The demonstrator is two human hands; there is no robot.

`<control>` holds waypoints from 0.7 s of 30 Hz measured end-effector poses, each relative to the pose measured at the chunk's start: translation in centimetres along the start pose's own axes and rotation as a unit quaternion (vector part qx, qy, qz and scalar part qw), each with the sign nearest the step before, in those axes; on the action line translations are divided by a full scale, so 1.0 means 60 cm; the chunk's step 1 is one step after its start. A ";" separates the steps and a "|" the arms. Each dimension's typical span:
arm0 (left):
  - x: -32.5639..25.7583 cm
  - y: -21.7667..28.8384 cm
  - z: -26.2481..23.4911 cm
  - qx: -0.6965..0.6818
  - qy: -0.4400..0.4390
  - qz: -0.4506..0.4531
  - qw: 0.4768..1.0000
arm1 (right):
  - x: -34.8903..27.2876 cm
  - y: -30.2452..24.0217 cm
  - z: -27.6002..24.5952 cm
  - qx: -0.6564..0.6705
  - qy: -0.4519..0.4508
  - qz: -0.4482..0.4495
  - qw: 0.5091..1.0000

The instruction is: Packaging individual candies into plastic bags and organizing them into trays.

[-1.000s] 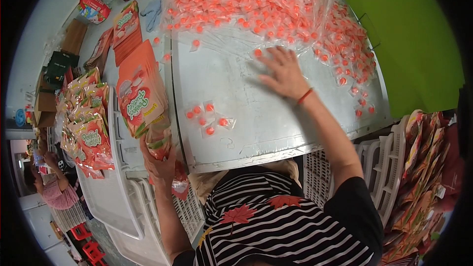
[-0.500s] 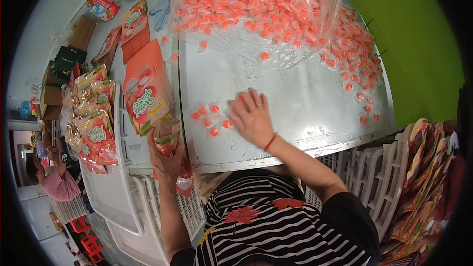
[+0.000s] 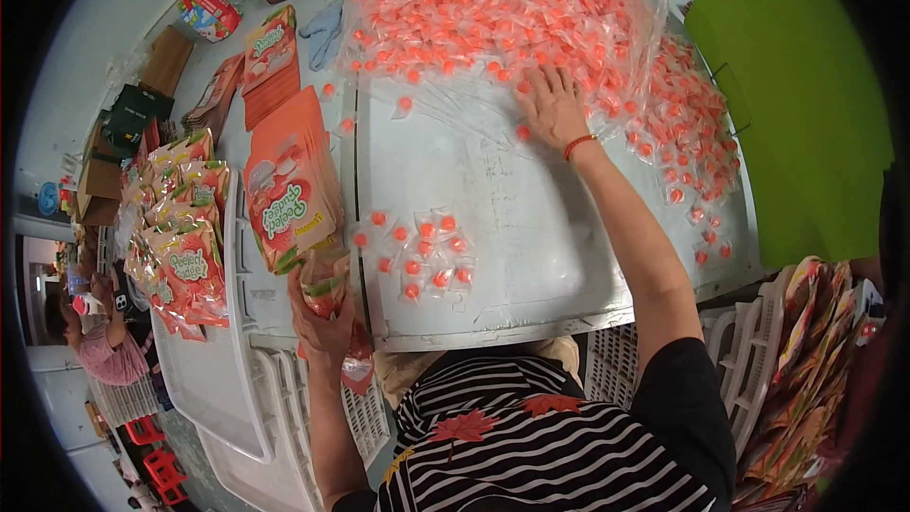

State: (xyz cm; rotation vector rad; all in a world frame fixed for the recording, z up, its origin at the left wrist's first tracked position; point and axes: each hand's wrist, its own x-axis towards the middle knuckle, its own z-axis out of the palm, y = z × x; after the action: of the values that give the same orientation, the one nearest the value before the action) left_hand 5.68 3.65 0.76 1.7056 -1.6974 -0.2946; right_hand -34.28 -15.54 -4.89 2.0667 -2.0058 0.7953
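Note:
My left hand [image 3: 320, 324] is wrapped round a red-and-green candy pouch [image 3: 325, 284] at the front edge of the table. The pouch's mouth faces up; what is inside cannot be made out. My right hand [image 3: 556, 112] reaches far across the table, palm down with fingers spread, on the near edge of a big heap of individually wrapped orange-red candies [image 3: 512, 14]. A small group of the same candies [image 3: 425, 248] lies near the front, to the right of the pouch. Beside my left hand is a stack of flat printed pouches [image 3: 292, 194].
Filled pouches [image 3: 185, 246] crowd a white plastic tray [image 3: 233, 237] at left. Behind are another pouch stack [image 3: 270, 66] and a blue cloth [image 3: 324, 33]. A green panel [image 3: 806, 104] borders the right; white crates [image 3: 749, 360] stand below the table. A person [image 3: 114, 351] is at far left.
My right hand has moved away and to the right, from the small group to the big heap. More candies lie in the small group. The left hand keeps hold of the pouch.

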 end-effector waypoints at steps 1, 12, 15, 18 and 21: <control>0.002 -0.001 0.004 0.003 -0.004 0.003 1.000 | -0.005 0.014 0.009 -0.002 0.000 0.000 1.000; 0.014 -0.001 0.008 -0.008 -0.010 0.011 1.000 | -0.102 -0.027 -0.021 0.206 -0.032 -0.087 0.974; 0.015 0.000 0.007 -0.005 -0.010 0.006 1.000 | -0.097 0.021 -0.032 0.468 -0.030 0.111 0.876; 0.016 0.005 0.008 0.005 -0.004 0.025 1.000 | -0.074 0.058 -0.019 0.544 -0.013 0.243 0.803; 0.016 0.006 0.009 0.016 0.003 0.044 0.999 | -0.057 0.061 -0.010 0.393 0.008 0.219 0.893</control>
State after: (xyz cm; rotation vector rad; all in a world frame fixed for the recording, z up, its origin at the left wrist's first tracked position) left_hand 5.18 2.63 0.88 1.6477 -1.7750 -0.2218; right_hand -37.86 -12.57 -6.90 1.8814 -2.4360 1.9756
